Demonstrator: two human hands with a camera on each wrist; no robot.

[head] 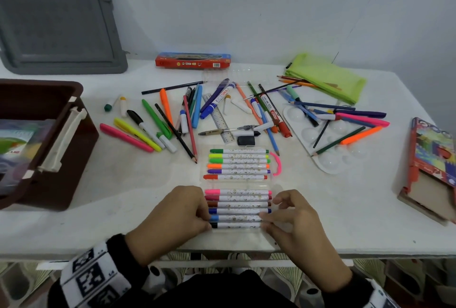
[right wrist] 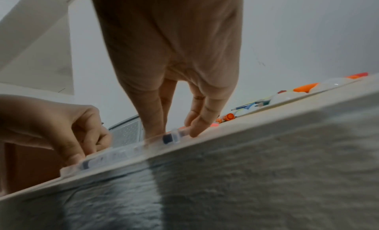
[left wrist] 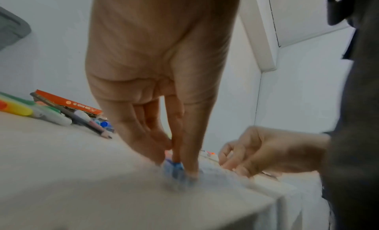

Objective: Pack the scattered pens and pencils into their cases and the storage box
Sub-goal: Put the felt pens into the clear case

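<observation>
A clear marker case [head: 237,185] lies open near the table's front edge, each half holding a row of several coloured markers. My left hand [head: 206,220] pinches the capped left end of the light-blue marker [head: 234,218] in the near row; the left wrist view shows the fingertips [left wrist: 190,167] around the blue cap [left wrist: 174,168]. My right hand [head: 265,220] pinches the same marker's right end, its fingers [right wrist: 197,129] at the case's end wall [right wrist: 174,136]. Loose pens and pencils [head: 172,115] lie scattered behind the case.
A brown storage box [head: 49,134] stands at the left, its grey lid [head: 56,21] leaning on the wall. A red pencil box [head: 192,60], green pouch [head: 325,78], white palette [head: 320,139] and a cardboard pencil box [head: 431,167] sit farther back and right.
</observation>
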